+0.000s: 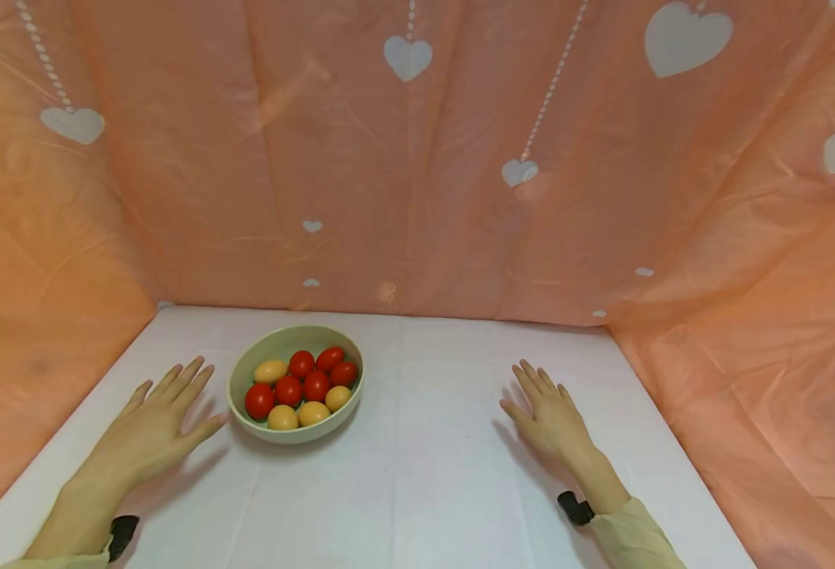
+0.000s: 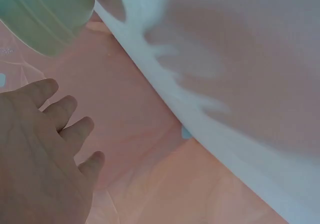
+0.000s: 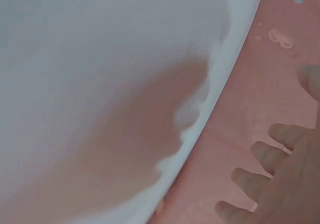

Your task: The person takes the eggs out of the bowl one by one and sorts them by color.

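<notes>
A pale green bowl [image 1: 242, 371] stands left of centre on the white table, holding several red tomatoes [image 1: 288, 390] and several yellow ones [image 1: 283, 417], all small and egg-shaped or round. My left hand [image 1: 150, 435] is held palm down just left of the bowl, fingers spread, its thumb tip right at the rim in the head view. The left wrist view shows that hand [image 2: 45, 144] with the side of the bowl [image 2: 50, 19] beyond it. Far to the right, my right hand [image 1: 549, 419] hovers palm down over the table with fingers extended, holding nothing; its fingers [image 3: 252, 181] show in the right wrist view.
White cloth covers the table [image 1: 432, 474]. An orange-pink curtain [image 1: 360, 174] printed with white hearts rises behind the table's back edge and along both sides. Each wrist wears a black band [image 1: 576, 508], and both hands cast shadows on the cloth.
</notes>
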Tool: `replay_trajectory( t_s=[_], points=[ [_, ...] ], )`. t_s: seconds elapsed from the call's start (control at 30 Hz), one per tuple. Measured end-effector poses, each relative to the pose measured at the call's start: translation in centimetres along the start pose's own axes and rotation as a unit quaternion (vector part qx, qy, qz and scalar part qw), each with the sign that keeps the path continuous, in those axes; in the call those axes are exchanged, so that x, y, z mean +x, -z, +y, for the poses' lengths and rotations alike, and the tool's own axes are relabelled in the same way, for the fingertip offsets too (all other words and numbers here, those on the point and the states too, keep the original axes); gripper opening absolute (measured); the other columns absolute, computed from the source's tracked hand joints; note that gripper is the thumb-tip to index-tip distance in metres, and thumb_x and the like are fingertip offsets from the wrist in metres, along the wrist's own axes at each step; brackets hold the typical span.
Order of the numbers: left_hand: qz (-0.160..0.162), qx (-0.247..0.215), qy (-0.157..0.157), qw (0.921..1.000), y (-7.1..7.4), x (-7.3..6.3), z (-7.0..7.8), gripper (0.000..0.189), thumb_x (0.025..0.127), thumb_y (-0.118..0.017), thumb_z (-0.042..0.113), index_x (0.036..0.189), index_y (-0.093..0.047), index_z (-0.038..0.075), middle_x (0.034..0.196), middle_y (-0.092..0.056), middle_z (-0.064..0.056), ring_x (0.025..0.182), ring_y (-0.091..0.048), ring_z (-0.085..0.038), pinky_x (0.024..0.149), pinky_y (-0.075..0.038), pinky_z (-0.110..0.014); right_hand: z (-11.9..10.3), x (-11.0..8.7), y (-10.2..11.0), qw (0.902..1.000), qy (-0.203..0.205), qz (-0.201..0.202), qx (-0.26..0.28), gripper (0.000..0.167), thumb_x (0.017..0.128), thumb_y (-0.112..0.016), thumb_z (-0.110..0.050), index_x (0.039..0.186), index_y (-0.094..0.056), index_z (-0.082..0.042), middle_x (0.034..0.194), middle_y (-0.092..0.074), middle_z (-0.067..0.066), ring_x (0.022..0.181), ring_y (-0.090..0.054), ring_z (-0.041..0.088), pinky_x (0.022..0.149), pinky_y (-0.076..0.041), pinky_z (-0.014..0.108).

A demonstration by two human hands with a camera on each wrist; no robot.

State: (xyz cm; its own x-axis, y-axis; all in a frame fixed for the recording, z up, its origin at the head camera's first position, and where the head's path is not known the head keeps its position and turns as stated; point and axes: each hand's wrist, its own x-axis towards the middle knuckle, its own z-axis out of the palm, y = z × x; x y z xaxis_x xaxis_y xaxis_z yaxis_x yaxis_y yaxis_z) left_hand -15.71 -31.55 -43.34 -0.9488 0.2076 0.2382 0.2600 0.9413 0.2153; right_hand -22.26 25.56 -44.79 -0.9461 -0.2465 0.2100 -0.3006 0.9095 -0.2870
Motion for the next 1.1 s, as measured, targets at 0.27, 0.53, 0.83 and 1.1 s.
replay_trajectory(
  t_s=[0.27, 0.53, 0.83, 1.1],
  points=[
    [0.007, -0.003, -0.015, 0.9999, 0.1, 1.1, 0.7, 0.087, 0.1, -0.06, 0.056, 0.16, -0.034, -0.001, 0.168, -0.028, -0.022, 0.151, -0.027, -0.049, 0.126, -0.003, -0.067, -1.8, 1.2, -0.6, 0.9996, 0.019, 0.0, 0.021, 0.071, 0.104, -0.058, -0.046, 0.16, -0.039, -0.006, 0.168, -0.034, 0.014, 0.153, -0.031, 0.043, 0.123, -0.023, 0.068],
    [-0.018, -0.016, -0.017, 0.9996, -0.2, 1.9, 1.4, 0.09, 0.1, -0.059, 0.059, 0.161, -0.034, -0.001, 0.168, -0.027, -0.024, 0.151, -0.027, -0.051, 0.123, -0.01, -0.072, -4.3, 3.0, -1.5, 0.9978, 0.059, 0.0, 0.03, 0.071, 0.104, -0.058, -0.047, 0.16, -0.04, -0.007, 0.168, -0.034, 0.011, 0.153, -0.033, 0.04, 0.123, -0.025, 0.067],
    [-0.021, -0.017, -0.025, 0.9993, -0.8, 2.7, 2.0, 0.089, 0.101, -0.057, 0.059, 0.161, -0.033, -0.002, 0.168, -0.028, -0.023, 0.151, -0.026, -0.05, 0.124, -0.01, -0.069, -8.4, 5.6, -1.9, 0.9927, 0.112, -0.022, 0.038, 0.07, 0.105, -0.055, -0.048, 0.161, -0.039, -0.01, 0.169, -0.032, 0.006, 0.155, -0.03, 0.036, 0.126, -0.024, 0.061],
    [-0.022, -0.012, -0.03, 0.9992, -0.5, 3.3, 1.7, 0.089, 0.1, -0.059, 0.058, 0.161, -0.032, -0.003, 0.168, -0.029, -0.023, 0.151, -0.027, -0.049, 0.121, -0.016, -0.071, -12.5, 7.8, -2.9, 0.9825, 0.178, -0.034, 0.044, 0.07, 0.105, -0.056, -0.048, 0.161, -0.039, -0.01, 0.169, -0.034, 0.005, 0.154, -0.034, 0.033, 0.126, -0.029, 0.054]
  ],
)
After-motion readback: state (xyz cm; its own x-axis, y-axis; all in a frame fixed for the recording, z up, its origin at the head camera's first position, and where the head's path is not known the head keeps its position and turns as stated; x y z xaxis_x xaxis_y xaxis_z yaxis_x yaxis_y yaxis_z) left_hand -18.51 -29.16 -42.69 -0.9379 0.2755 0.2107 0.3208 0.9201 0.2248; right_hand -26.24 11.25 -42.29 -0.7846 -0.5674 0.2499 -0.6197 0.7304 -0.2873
